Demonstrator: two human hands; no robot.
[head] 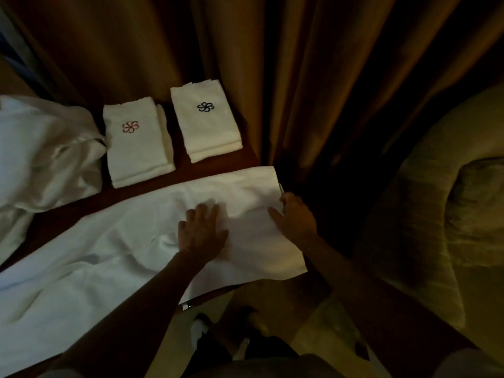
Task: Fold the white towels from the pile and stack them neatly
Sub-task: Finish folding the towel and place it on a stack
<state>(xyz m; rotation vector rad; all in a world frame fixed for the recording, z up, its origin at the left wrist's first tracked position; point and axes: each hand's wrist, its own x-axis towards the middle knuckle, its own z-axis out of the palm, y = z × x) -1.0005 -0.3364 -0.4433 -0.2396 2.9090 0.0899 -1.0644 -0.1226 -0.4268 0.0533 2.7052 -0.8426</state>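
The long white terry towel point(114, 257) lies spread on the dark wooden surface point(218, 165) under my left hand point(200, 231), fingers splayed flat; my right hand point(296, 214) presses its far edge. Soft, limp cloth could bunch or slide off, overhanging near me. Two folded stacks point(136, 148) sit beyond.

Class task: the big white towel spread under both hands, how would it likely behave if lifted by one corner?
The spread towel is probably floppy: it wrinkles around the left hand. It likely drapes and trails, since it overhangs the table edge.
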